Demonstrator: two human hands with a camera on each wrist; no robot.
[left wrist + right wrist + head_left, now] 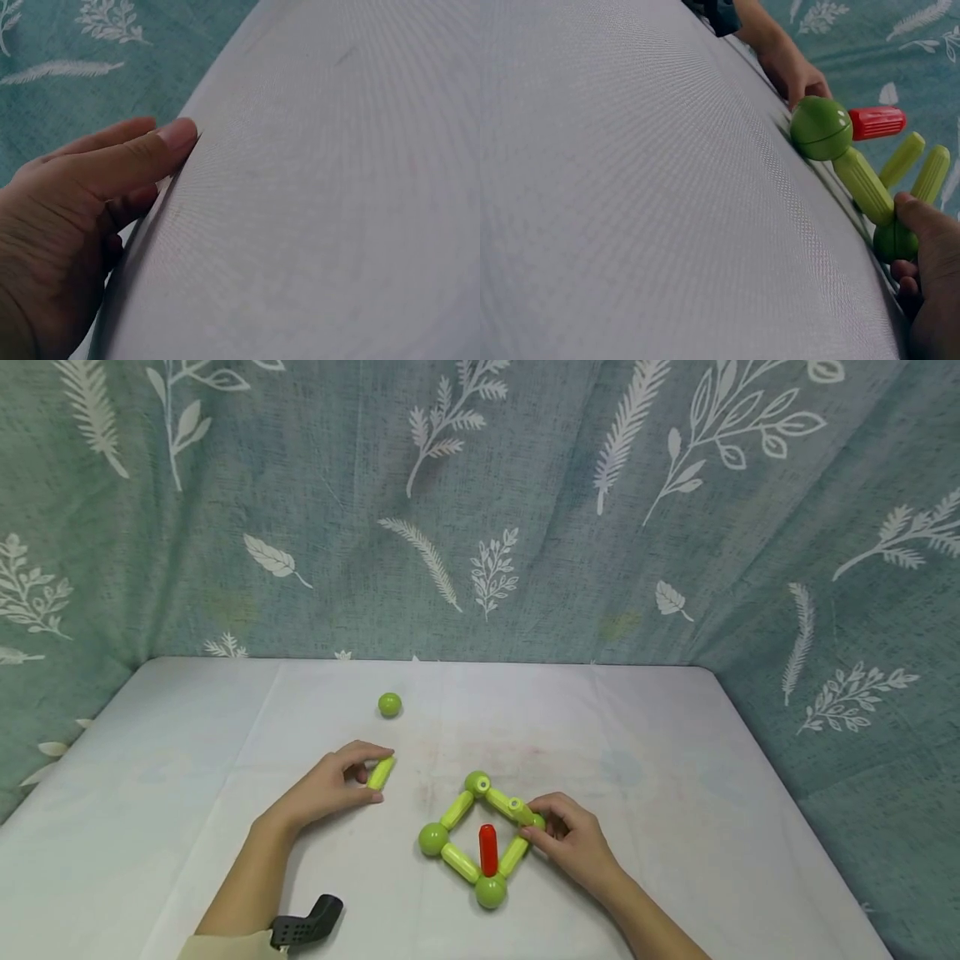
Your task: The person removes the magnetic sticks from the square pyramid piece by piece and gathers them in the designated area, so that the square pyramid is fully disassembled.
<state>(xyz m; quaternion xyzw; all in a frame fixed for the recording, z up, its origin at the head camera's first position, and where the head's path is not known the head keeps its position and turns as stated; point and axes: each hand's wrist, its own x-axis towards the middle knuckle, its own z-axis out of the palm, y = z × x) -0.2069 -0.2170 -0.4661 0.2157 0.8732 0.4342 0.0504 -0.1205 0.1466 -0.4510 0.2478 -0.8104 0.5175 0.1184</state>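
In the head view my left hand [330, 785] pinches a loose yellow-green rod [381, 772] between thumb and fingers, at the table's left-centre. The left wrist view shows that hand [97, 180], but the rod is hidden there. My right hand [573, 839] grips the right corner of a diamond built from yellow-green rods [461, 863] and green balls [432, 839]. Its thumb and fingers are around the green corner ball [895, 241], partly covering it. From the near ball [491, 892] a red rod [488, 850] sticks up. Short yellow-green rods [517, 811] also rise from the far and right corners.
A single green ball [389, 704] lies toward the back of the white-covered table [637, 735]. A black wrist device [307, 923] is strapped on the left forearm. Patterned green cloth [337, 510] hangs behind and beside the table.
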